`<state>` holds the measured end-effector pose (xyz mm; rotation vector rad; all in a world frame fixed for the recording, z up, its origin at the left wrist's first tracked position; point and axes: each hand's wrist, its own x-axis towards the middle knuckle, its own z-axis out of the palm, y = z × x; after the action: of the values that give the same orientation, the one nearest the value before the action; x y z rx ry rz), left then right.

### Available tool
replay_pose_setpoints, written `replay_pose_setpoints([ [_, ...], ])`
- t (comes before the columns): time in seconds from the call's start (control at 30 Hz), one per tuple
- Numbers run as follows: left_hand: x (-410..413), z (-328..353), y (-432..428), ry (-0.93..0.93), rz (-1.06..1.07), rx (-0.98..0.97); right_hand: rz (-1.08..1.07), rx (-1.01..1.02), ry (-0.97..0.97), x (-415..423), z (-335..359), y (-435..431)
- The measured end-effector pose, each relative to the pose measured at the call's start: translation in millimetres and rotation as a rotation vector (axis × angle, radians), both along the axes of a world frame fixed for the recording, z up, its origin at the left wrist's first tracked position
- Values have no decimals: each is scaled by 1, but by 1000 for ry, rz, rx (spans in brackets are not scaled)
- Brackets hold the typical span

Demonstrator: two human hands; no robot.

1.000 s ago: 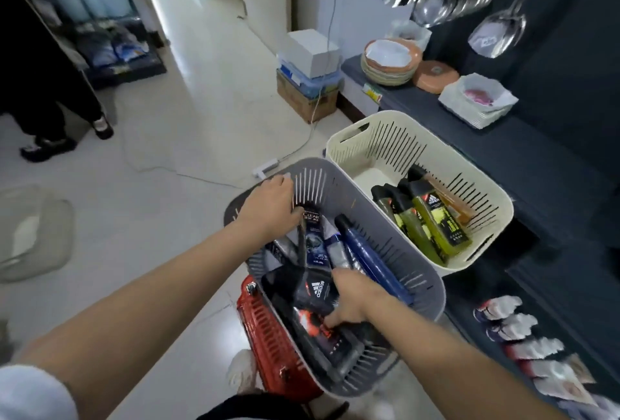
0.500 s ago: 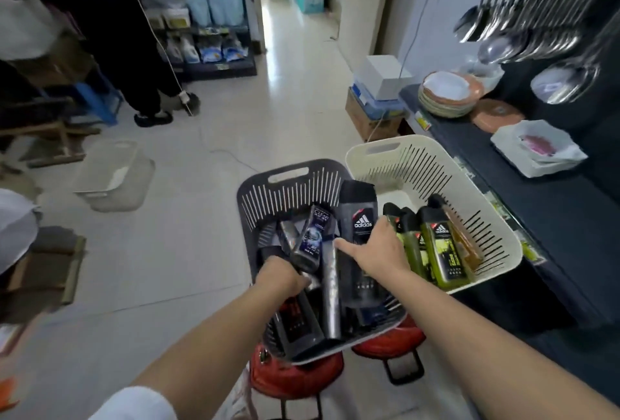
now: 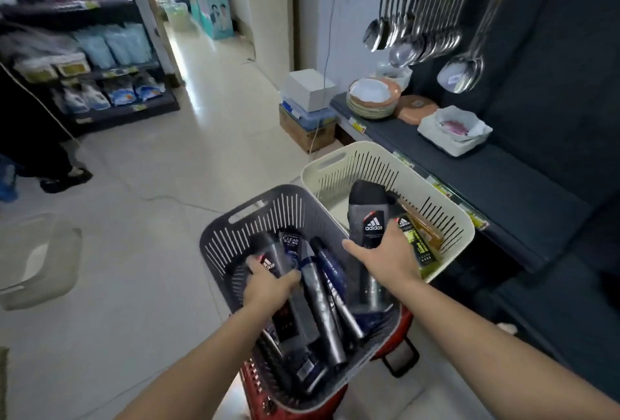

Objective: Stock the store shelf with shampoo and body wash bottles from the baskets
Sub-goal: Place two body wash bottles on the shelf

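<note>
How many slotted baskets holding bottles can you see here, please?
2: the grey basket in front of the person, the cream basket beside it near the dark shelf.

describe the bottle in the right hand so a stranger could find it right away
Find the two baskets by the dark shelf. Above the gray basket and cream basket, the right hand holds an upright gray bottle, black-capped, white Adidas logo.

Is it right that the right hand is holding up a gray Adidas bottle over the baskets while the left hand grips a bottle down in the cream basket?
Not quite. In the head view the left hand grips a bottle in the gray basket, not the cream basket. The rest holds: the right hand holds the gray Adidas bottle up over the baskets.
</note>
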<state>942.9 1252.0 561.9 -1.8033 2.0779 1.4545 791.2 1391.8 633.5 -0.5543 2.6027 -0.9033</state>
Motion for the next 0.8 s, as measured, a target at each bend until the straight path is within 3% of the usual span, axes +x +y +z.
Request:
replay_pose_setpoints([
  [0.1,-8,35,-19,222,-157,-146,-132,-91,26,-4,11,11],
  [0.17,-17,55,-27,262,-280,-215,-221,-150,43,-4,21,25],
  [0.33,-64,99,-11,405,-431,-138,-417,-176,154,-3,45,78],
  [0.5,-126,135,72,599,-665,-181,-624,-122,228,-13,70,163],
  [0.67,-184,159,185,653,-847,-323,-788,-124,335,-30,89,269],
  [0.8,-217,157,278,702,-903,-317,-873,-82,347,-48,96,363],
])
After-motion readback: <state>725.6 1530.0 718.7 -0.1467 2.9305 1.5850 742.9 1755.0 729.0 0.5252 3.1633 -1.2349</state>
